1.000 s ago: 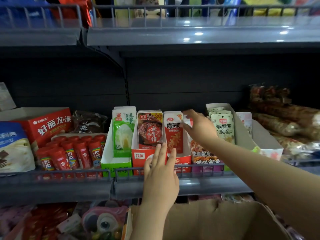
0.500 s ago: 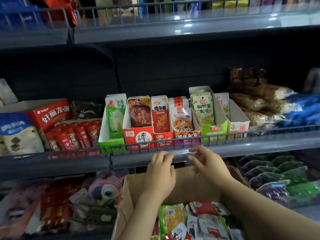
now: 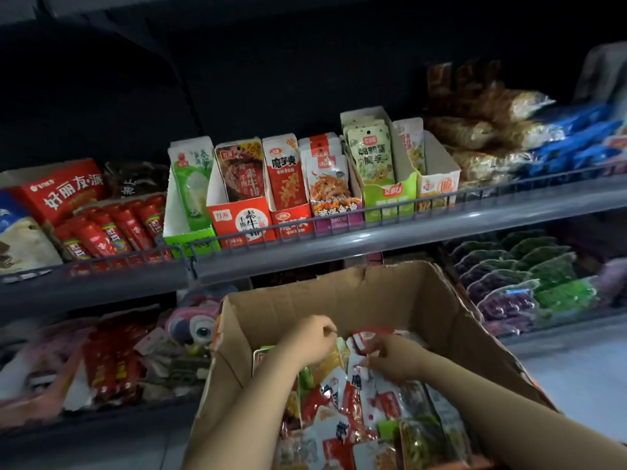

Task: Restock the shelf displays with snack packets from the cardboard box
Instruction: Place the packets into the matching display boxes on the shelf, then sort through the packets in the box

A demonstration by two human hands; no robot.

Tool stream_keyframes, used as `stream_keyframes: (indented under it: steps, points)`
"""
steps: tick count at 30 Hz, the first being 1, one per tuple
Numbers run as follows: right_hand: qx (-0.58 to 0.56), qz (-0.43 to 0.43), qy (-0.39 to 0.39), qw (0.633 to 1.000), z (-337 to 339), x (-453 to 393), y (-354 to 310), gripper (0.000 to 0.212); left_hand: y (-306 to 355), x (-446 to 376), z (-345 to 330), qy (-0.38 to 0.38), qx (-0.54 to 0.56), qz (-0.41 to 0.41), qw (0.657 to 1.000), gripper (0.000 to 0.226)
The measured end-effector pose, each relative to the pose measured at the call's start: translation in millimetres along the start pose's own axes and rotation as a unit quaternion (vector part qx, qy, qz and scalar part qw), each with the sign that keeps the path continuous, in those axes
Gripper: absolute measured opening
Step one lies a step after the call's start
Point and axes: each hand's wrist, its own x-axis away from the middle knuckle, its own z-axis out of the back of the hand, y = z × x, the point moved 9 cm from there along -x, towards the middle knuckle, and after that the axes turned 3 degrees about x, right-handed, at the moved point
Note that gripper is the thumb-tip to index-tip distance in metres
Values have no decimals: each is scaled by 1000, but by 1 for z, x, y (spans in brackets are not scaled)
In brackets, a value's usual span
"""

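Both hands came off the shelf and dropped into the cardboard box (image 3: 390, 300); left hand (image 3: 310, 340) and right hand (image 3: 395, 359) ended up among the snack packets (image 3: 356, 401), fingers curled.

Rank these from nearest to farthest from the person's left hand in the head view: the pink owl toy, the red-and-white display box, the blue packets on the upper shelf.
From the left hand:
1. Pink owl toy, lower shelf, just left of the box.
2. Red-and-white display box, upper shelf, above.
3. Blue packets, far right of the upper shelf.

Grey wire-fronted shelf (image 3: 339, 244) carries upright display cartons (image 3: 242, 220) of snack packets (image 3: 286, 178); red sausages (image 3: 112, 232) left.
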Motion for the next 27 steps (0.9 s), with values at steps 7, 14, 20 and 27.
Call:
stream_keyframes:
  steps: [7,14,20,27]
  points:
    - [3,9,-55,998,-25,-12,6,38,-36,-14,-35,-93,-6,84,992,26]
    - [9,23,-92,995,-37,-18,0,38,-57,-21,-61,-143,-12,134,981,30]
    - [3,10,-100,995,-39,-24,2,37,-64,-29,-70,-113,3,154,982,29]
    - [-17,15,-90,996,-32,-21,-5,34,-69,-25,-76,-83,5,204,975,27]
